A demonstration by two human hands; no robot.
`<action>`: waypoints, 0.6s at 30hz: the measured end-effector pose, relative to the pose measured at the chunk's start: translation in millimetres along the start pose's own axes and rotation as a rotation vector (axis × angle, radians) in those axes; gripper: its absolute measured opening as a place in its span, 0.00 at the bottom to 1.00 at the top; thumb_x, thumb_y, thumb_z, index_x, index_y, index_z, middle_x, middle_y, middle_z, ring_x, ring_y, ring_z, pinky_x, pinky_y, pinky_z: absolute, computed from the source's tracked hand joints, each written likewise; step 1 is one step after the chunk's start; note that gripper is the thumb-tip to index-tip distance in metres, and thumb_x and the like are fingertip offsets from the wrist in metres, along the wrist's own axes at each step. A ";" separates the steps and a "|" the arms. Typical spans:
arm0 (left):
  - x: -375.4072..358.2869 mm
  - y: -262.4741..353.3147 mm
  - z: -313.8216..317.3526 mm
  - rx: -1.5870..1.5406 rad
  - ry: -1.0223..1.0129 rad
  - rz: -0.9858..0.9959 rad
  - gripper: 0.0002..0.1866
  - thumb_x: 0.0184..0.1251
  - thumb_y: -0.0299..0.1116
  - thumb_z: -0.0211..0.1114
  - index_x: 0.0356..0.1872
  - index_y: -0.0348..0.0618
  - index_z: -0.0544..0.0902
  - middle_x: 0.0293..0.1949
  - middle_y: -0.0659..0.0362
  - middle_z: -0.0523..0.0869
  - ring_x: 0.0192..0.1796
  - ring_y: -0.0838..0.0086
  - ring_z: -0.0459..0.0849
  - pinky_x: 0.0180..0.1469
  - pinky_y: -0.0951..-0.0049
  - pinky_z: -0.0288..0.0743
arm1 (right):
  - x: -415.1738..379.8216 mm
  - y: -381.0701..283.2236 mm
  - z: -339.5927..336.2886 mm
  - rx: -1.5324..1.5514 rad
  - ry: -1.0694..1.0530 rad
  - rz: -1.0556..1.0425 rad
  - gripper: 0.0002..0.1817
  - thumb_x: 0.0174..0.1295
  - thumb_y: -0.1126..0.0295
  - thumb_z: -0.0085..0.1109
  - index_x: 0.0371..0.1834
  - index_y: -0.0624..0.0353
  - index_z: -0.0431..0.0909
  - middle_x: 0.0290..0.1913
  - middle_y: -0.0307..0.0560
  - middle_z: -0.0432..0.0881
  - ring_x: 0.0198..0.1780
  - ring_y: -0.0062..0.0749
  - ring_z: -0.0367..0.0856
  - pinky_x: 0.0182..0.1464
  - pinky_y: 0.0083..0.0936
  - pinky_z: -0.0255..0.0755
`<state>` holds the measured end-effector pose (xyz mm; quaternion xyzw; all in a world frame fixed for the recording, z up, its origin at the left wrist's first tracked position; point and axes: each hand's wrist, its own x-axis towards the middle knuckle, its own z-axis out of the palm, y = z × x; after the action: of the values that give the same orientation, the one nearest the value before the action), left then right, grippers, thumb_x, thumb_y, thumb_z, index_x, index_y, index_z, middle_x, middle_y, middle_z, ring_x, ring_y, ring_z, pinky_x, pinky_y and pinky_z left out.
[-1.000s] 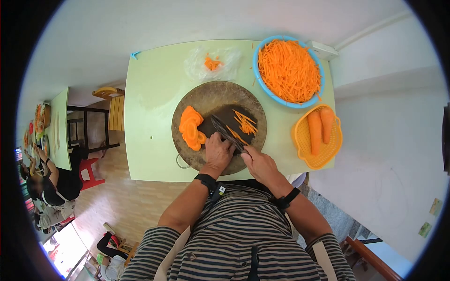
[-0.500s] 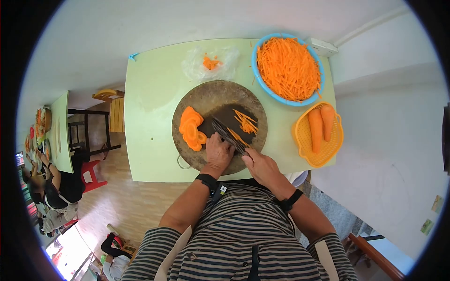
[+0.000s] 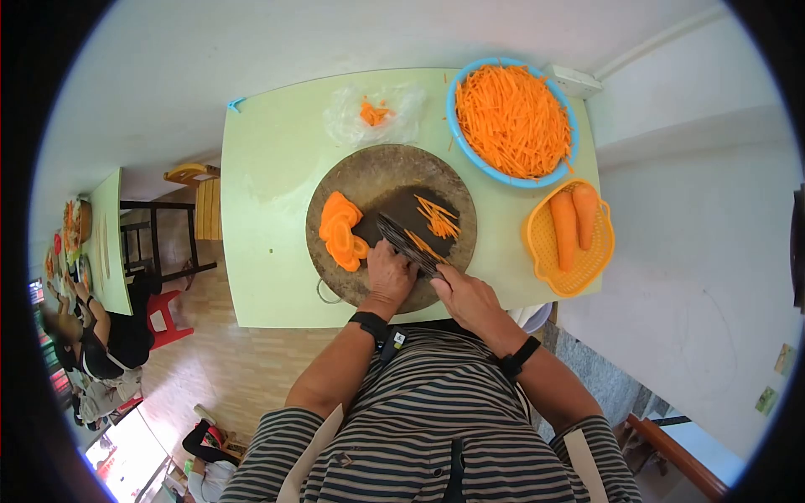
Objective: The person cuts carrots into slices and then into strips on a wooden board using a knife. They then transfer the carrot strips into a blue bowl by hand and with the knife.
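Note:
A round dark wooden chopping board (image 3: 373, 176) lies on a pale green table (image 3: 268, 193). My right hand (image 3: 465, 300) grips the handle of a cleaver (image 3: 402, 239), whose blade rests on the board. My left hand (image 3: 390, 272) presses down beside the blade, fingers curled over carrot hidden under them. Overlapping carrot slices (image 3: 340, 230) lie on the board's left part. Thin carrot strips (image 3: 438, 220) lie right of the blade.
A blue bowl (image 3: 457, 138) heaped with carrot strips stands at the back right. A yellow basket (image 3: 541, 260) holds two whole carrots. A clear plastic bag (image 3: 373, 113) with carrot scraps lies behind the board. People sit at another table (image 3: 105, 226) far left.
The hands and cleaver have barely shifted on the board; the view has drifted slightly.

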<state>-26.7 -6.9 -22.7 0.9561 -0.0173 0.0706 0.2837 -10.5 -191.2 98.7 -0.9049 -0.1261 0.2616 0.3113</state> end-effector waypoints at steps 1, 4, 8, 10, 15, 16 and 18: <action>-0.3 -1.0 1.0 0.014 -0.012 -0.004 0.17 0.40 0.29 0.74 0.38 0.45 0.90 0.47 0.53 0.83 0.51 0.55 0.78 0.48 0.54 0.68 | 2.0 -1.2 0.1 0.003 0.006 0.003 0.21 0.77 0.54 0.52 0.60 0.58 0.77 0.39 0.64 0.87 0.41 0.63 0.86 0.42 0.50 0.79; 3.3 3.8 1.3 -0.014 0.075 0.018 0.08 0.41 0.33 0.77 0.21 0.41 0.87 0.36 0.52 0.77 0.46 0.56 0.76 0.44 0.55 0.65 | 5.1 1.1 1.8 0.010 0.015 -0.003 0.21 0.77 0.54 0.52 0.60 0.58 0.77 0.38 0.64 0.87 0.41 0.62 0.86 0.42 0.50 0.79; 5.6 5.1 -2.8 -0.045 0.133 0.048 0.08 0.41 0.32 0.77 0.21 0.40 0.87 0.35 0.52 0.77 0.46 0.55 0.76 0.44 0.55 0.65 | -2.2 4.8 3.6 -0.007 0.022 -0.023 0.20 0.78 0.52 0.49 0.60 0.55 0.75 0.40 0.59 0.88 0.40 0.61 0.86 0.40 0.52 0.79; 3.4 4.2 -4.0 -0.035 0.094 0.044 0.09 0.41 0.32 0.77 0.24 0.40 0.88 0.36 0.51 0.77 0.46 0.55 0.77 0.44 0.55 0.66 | -3.9 1.4 1.3 -0.024 0.003 0.002 0.20 0.78 0.52 0.49 0.60 0.55 0.75 0.40 0.59 0.88 0.40 0.61 0.86 0.41 0.52 0.79; 3.7 4.2 -3.3 -0.008 0.070 0.030 0.10 0.41 0.32 0.77 0.27 0.41 0.89 0.38 0.52 0.78 0.46 0.55 0.77 0.45 0.55 0.66 | 4.7 1.6 4.1 0.007 0.019 -0.009 0.20 0.77 0.54 0.52 0.61 0.57 0.76 0.35 0.64 0.86 0.38 0.63 0.86 0.41 0.52 0.78; 3.3 3.4 -2.7 -0.012 0.075 0.021 0.10 0.41 0.32 0.77 0.27 0.41 0.89 0.38 0.52 0.78 0.46 0.56 0.77 0.45 0.55 0.66 | 4.2 1.8 4.9 0.022 0.034 -0.022 0.20 0.77 0.54 0.52 0.61 0.57 0.76 0.35 0.64 0.86 0.38 0.64 0.86 0.40 0.52 0.78; 4.0 2.2 -1.9 -0.032 0.091 0.045 0.10 0.41 0.32 0.77 0.27 0.42 0.89 0.37 0.53 0.77 0.46 0.56 0.77 0.45 0.55 0.66 | -2.5 1.2 2.1 0.016 0.023 -0.019 0.20 0.78 0.53 0.50 0.60 0.56 0.76 0.36 0.63 0.87 0.39 0.63 0.86 0.40 0.52 0.79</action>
<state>-23.2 -7.7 -19.3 0.9466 -0.0272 0.1203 0.2978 -13.7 -192.1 97.5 -0.9040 -0.1289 0.2493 0.3224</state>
